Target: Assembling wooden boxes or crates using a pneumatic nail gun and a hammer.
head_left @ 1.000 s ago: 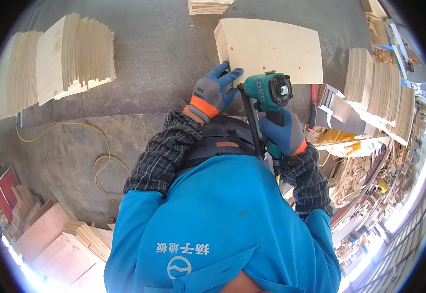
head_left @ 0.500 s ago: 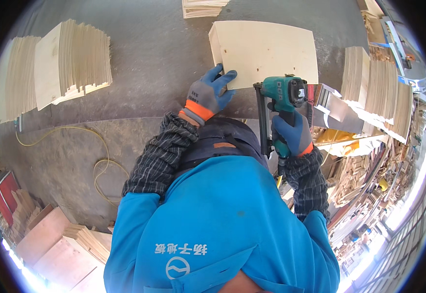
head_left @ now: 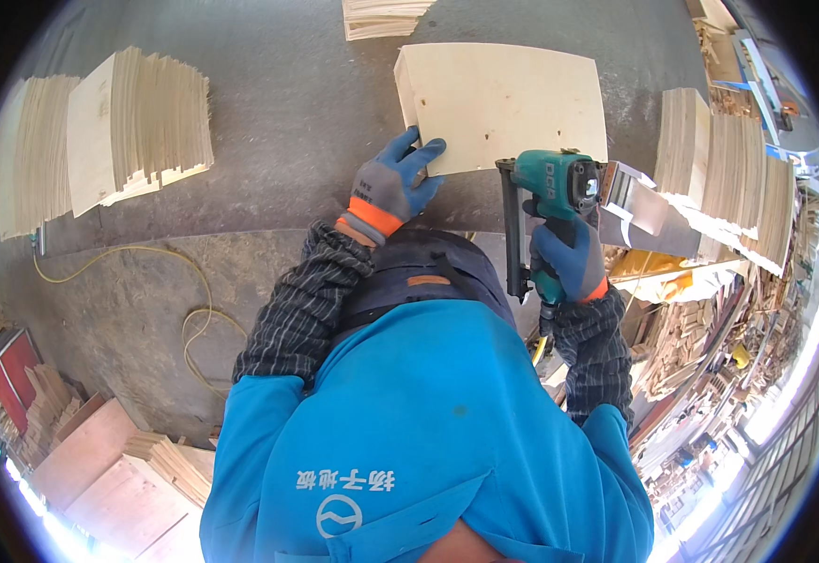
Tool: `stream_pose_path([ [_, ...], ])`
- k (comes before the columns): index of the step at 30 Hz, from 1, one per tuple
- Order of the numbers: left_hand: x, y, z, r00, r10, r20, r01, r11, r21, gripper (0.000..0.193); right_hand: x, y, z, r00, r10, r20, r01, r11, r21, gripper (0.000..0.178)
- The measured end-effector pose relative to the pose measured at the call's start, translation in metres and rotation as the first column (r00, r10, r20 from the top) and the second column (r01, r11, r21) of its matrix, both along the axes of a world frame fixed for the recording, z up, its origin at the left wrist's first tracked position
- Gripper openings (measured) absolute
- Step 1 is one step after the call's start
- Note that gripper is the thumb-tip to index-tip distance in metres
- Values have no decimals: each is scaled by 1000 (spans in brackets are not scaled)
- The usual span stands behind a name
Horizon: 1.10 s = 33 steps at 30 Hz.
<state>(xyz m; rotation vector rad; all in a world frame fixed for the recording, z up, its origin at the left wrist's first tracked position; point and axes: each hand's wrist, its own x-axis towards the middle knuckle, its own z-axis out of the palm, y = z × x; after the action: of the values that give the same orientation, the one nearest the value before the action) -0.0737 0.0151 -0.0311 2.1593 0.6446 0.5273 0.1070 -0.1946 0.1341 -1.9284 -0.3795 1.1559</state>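
A pale plywood box or boxed panel (head_left: 508,98) lies on the dark worktable, a thin side wall showing along its left edge. My gloved left hand (head_left: 393,184) grips its near left corner, with one finger along the side and the thumb or another finger at the top edge. In my gloved right hand (head_left: 571,258) is a teal and black air nailer (head_left: 552,183), my fingers wrapped round its handle. The nailer's head is at the box's near edge, right of the middle; whether its tip touches the wood I cannot tell.
Thin plywood sheets stand in stacks on the table's left (head_left: 137,117) and right (head_left: 724,169), with another stack (head_left: 386,17) at the far edge. A yellow air hose (head_left: 207,281) loops on the floor at left. Scrap wood (head_left: 691,347) is heaped at right.
The nailer has shifted slightly right along the box's near edge. The box and my left hand appear slightly further left, partly from a small shift of the whole view.
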Motion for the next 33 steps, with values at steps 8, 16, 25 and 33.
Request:
stream_pose_path([
  [8, 1, -1, 0, 997, 37, 71, -39, 999, 33, 50, 17, -10, 0, 995, 3, -96, 5, 997, 82, 41],
  [16, 2, -1, -1, 998, 17, 60, -19, 999, 26, 48, 25, -21, 1, 996, -50, -71, 53, 998, 40, 41],
  [25, 2, 1, -1, 998, -2, 62, 1, 1000, 26, 50, 30, -26, 3, 996, -62, -63, 67, 995, 71, 51],
  [33, -15, -1, 73, 976, -15, -217, 37, 995, 96, 54, 32, -41, 20, 940, -149, -307, 243, 923, 298, 74],
])
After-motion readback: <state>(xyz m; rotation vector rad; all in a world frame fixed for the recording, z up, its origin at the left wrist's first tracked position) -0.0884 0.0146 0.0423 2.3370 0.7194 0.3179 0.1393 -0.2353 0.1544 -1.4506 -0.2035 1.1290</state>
